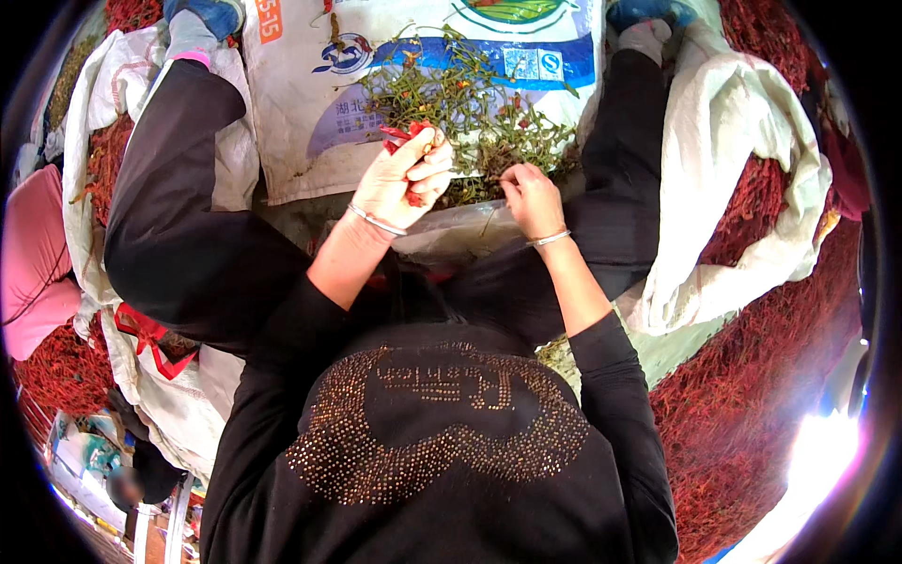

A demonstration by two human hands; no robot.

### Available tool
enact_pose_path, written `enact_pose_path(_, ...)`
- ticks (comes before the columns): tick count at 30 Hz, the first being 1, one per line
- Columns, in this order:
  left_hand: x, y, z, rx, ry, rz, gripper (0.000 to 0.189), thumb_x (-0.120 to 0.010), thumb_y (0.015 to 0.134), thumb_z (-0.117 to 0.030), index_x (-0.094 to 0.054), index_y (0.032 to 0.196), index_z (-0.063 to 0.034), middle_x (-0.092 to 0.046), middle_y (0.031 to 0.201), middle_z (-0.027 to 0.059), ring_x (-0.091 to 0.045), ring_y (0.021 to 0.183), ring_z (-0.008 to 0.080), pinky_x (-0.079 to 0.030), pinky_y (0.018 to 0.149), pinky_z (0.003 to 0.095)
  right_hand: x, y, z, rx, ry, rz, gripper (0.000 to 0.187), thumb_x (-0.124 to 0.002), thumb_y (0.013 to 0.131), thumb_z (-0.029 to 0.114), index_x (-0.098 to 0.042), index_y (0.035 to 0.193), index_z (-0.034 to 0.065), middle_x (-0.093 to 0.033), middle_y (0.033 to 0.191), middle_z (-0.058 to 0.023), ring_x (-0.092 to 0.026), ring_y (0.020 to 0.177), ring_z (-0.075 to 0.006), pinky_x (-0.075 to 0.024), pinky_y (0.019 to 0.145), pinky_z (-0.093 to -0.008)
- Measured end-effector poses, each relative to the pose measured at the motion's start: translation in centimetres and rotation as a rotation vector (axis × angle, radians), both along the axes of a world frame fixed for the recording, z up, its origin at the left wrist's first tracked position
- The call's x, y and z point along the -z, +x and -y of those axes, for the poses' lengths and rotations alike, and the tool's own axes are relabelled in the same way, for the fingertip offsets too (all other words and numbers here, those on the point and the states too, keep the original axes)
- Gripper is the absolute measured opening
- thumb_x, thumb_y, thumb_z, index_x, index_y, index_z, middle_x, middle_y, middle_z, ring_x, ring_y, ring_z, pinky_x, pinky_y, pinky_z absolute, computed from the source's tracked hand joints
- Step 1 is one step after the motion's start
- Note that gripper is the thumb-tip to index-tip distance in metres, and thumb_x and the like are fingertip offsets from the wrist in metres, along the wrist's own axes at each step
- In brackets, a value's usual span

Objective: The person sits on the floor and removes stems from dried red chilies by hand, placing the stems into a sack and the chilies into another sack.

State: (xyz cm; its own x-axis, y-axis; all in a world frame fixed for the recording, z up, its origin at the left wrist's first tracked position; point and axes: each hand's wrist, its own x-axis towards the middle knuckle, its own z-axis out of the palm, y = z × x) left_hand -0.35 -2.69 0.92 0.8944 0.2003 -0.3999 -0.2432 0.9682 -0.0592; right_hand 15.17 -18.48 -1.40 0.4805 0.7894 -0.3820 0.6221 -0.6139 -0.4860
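My left hand (412,173) is closed around several red chili peppers (405,132); some stick out past the thumb, and more red shows below the fingers. To its right, my right hand (533,201) has its fingertips drawn together at the near edge of a heap of green stems (465,92). Whether anything is between those fingertips is too small to tell. The heap lies on a printed white woven sack (296,141) spread flat between my legs. A few red and yellow bits are mixed into the stems.
Open white sacks holding red chili peppers stand at my right (712,141) and left (88,134). A broad spread of red peppers (761,416) covers the ground at right. A person's pink-clad limb (35,261) is at the left rim; another person (151,472) is lower left.
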Motion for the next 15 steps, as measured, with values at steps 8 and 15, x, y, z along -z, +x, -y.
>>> enact_pose_path(8,1.6,-0.5,1.9,0.235,0.495,-0.52,0.015,-0.062,0.087,-0.016,-0.056,0.079,-0.0064,-0.052,0.066,-0.0014,-0.038,0.047,0.0044,-0.029,0.043,0.0218,4.5,3.3,-11.3,-0.217,0.469,0.296,0.017,-0.063,0.077,0.013,-0.061,0.094,0.0122,-0.054,0.089,-0.0095,-0.059,0.083,-0.0297,-0.0501,0.068,-0.0405)
enact_pose_path(15,2.0,-0.3,1.5,0.201,0.533,-0.567,0.017,-0.063,0.087,-0.018,-0.057,0.078,-0.0049,-0.051,0.063,-0.0015,-0.04,0.049,0.0062,-0.033,0.046,0.0223,6.1,5.0,-10.9,0.005,0.392,0.063,0.011,-0.065,0.075,0.014,-0.065,0.082,0.0067,-0.061,0.083,-0.0104,-0.062,0.077,-0.0278,-0.0498,0.066,-0.0376)
